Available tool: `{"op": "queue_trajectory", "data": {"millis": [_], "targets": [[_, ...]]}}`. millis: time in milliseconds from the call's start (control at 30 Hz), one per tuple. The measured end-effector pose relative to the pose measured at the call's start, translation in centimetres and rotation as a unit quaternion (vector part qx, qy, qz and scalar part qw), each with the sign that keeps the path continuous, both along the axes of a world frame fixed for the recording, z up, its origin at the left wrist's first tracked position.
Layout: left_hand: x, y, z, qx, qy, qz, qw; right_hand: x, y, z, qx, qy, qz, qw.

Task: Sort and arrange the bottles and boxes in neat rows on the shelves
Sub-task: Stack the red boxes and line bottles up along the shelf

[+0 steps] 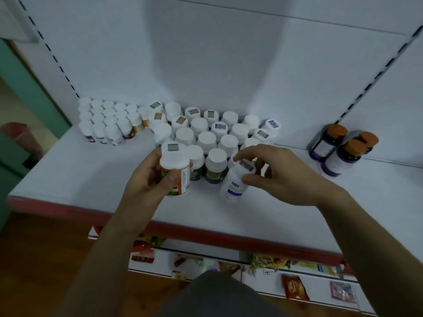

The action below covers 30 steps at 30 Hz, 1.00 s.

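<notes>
white shelf [68,175]: left hand [146,179] grips upright orange-label bottle [177,167]; right hand [281,172] pinches tilted blue-label bottle [234,181].

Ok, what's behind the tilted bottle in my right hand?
Rows of upright white-capped bottles stand behind the tilted bottle, reaching the shelf's back wall. Your right hand covers the ones nearest it, so how many stand there is hidden.
</notes>
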<state>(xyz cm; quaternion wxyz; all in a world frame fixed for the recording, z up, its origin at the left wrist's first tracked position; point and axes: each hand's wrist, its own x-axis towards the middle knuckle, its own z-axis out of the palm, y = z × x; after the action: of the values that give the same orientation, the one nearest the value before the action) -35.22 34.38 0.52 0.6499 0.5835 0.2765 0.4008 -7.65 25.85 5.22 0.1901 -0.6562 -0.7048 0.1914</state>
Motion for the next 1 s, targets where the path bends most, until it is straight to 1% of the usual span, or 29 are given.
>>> {"op": "queue_trajectory", "data": {"millis": [133,300,500,533,600,667,700,767,800,867,933,1000], "targets": [[-2.1,0.4,-0.9,0.032,0.049,0.001,0.998,-1.9,1.0,-0.6,0.000,-0.074,0.019,0.997],[-2.9,0.5,-2.3,0.008,0.059,-0.001,0.998,-3.3,0.7,-1.4,0.010,-0.114,0.018,0.993],[-3.0,0.0,-2.5,-0.004,0.091,-0.014,0.996,-4.1,0.0,-1.7,0.058,-0.140,0.002,0.988],[-2.9,0.0,-2.5,-0.004,0.093,-0.021,0.995,-4.3,-0.1,-1.7,0.070,-0.134,-0.007,0.989],[-2.6,0.0,-2.3,0.001,0.096,-0.036,0.995,-5.3,0.4,-0.8,0.110,-0.076,-0.010,0.991],[-2.2,0.1,-2.0,0.016,0.092,-0.052,0.994,-6.9,1.8,0.5,0.143,-0.013,0.041,0.989],[-2.0,0.2,-1.8,0.023,0.088,-0.060,0.994,-7.9,2.6,1.1,0.139,0.003,0.085,0.987],[-1.7,0.2,-1.8,0.034,0.076,-0.067,0.994,-9.1,4.1,2.1,0.104,-0.005,0.165,0.981],[-1.7,0.2,-1.9,0.038,0.072,-0.062,0.995,-9.4,4.7,2.3,0.090,-0.022,0.185,0.978],[-1.7,0.0,-2.1,0.057,0.081,-0.032,0.995,-9.1,5.3,2.6,0.074,-0.049,0.189,0.978],[-2.0,-0.3,-2.5,0.085,0.099,-0.002,0.991,-8.1,5.4,2.8,0.056,-0.049,0.189,0.979],[-2.6,-0.2,-2.8,0.114,0.138,0.021,0.984,-7.1,5.6,2.7,0.049,-0.061,0.189,0.979]]}}
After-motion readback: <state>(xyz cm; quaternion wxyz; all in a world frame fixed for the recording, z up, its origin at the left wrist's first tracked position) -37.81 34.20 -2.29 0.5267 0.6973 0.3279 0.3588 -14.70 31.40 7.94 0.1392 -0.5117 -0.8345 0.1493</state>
